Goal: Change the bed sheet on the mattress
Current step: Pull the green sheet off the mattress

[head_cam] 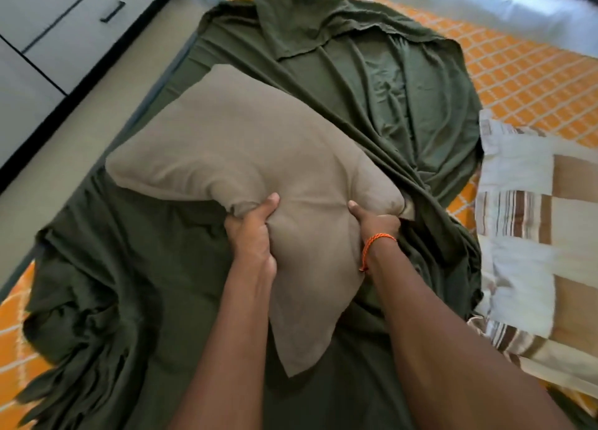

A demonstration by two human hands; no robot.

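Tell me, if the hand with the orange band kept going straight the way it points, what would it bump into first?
The right hand already grips the tan pillow; going on, it would likely just press deeper into it.

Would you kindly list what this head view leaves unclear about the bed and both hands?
- Left hand: fingers buried in the beige pillow.
- Right hand: fingers hidden behind the pillow.
- Mattress: covered by the green sheet and orange patterned sheet.
- Striped pillow: cut off by the right edge.
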